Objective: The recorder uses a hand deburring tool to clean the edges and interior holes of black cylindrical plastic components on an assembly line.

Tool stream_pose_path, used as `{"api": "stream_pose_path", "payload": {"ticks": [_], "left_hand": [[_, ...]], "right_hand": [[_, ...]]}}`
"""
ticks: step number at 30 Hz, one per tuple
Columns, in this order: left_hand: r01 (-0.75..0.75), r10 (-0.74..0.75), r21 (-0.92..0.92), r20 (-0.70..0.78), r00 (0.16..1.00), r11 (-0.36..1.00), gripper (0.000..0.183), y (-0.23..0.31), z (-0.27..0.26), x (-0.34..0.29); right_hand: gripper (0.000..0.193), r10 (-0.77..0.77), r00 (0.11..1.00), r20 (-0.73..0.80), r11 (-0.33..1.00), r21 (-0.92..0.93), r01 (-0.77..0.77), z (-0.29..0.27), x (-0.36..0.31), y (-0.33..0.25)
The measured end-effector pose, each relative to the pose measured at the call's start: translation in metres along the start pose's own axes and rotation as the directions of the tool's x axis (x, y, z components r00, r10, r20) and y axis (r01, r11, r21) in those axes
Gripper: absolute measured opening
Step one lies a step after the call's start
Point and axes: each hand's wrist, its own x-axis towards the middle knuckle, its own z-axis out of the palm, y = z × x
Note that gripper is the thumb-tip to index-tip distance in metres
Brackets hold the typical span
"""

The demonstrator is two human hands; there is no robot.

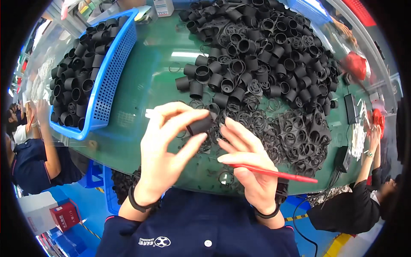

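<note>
Both hands at surface (145, 85) near edge: left hand (165, 150) fingers clamped on black sleeve (200, 125), right hand (248, 165) fingers pinching red stick (274, 172).

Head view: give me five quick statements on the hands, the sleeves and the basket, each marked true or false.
1. The left hand pinches a short black tube at its fingertips. True.
2. The right hand holds a blue screwdriver. False: it holds a thin red stick.
3. The blue basket sits to the person's left and holds black tubes. True.
4. The green table carries a big pile of black tubes and rings. True.
5. Both wrists are bare. False: each wears a black band.
</note>
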Motion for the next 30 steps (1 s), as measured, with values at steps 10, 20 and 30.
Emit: {"api": "stream_pose_path", "payload": {"ticks": [10,20,30], "left_hand": [[0.082,-0.031,-0.321,0.159,0.987,0.944,0.06,0.013,-0.004,-0.005],[-0.207,0.229,-0.361,0.019,0.973,0.909,0.06,0.013,-0.013,-0.008],[-0.385,0.432,-0.364,0.055,0.9,0.848,0.061,0.012,-0.016,0.001]], "right_hand": [[0.028,0.104,0.992,-0.074,0.913,0.402,-0.066,0.001,-0.002,0.0],[0.012,0.175,0.939,-0.295,0.901,-0.336,-0.274,-0.023,-0.01,-0.013],[0.017,-0.216,0.903,-0.37,0.84,-0.542,-0.021,-0.028,-0.008,-0.025]]}}
